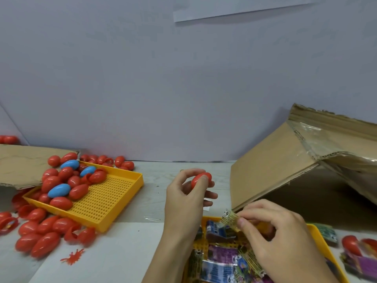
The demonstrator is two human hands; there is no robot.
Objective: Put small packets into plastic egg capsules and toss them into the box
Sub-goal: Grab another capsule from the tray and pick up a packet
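My left hand (186,193) holds a closed red egg capsule (201,180) up over the middle of the table. My right hand (273,231) pinches a small yellowish packet (229,217) above a yellow tray (315,231) filled with several printed packets (221,254). A large cardboard box (285,172) lies tilted at the right, its dark opening facing me. At the left, another yellow perforated tray (106,201) carries several red capsules (61,202) and three blue ones (59,189).
More red capsules (40,235) and open halves lie loose on the table at the left. A cardboard flap (22,164) overhangs the left tray. A red splat toy (72,257) lies near the front. Packets and a red capsule (349,245) sit at the far right.
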